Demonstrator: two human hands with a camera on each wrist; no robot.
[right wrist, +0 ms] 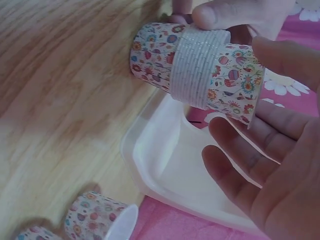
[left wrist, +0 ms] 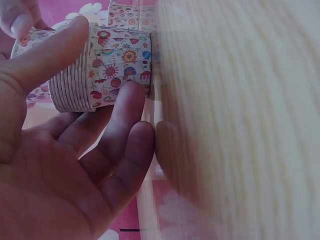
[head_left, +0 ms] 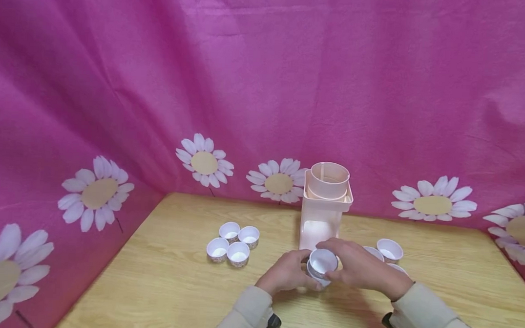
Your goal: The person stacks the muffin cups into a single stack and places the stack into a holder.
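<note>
A nested stack of paper baking cups (head_left: 315, 273) with white insides and a colourful floral print stands upright on the table, in front of a pale pink stand. My left hand (head_left: 289, 273) holds the stack from the left side, its thumb lying across the layered rims (left wrist: 72, 80). From the right, my right hand (head_left: 356, 267) holds the top cup (right wrist: 235, 82) between thumb and fingers near its rim. That cup sits raised above the others, its lower part still inside the stack. The stack's base touches the wooden table in the left wrist view.
Behind the hands rises the pale pink stand (head_left: 322, 213) with a round tube (head_left: 330, 179) on top. Several single cups (head_left: 238, 253) are grouped on the left. More cups (head_left: 389, 250) stand at right, partly hidden by my right hand. A pink daisy-print cloth (head_left: 266, 86) hangs behind.
</note>
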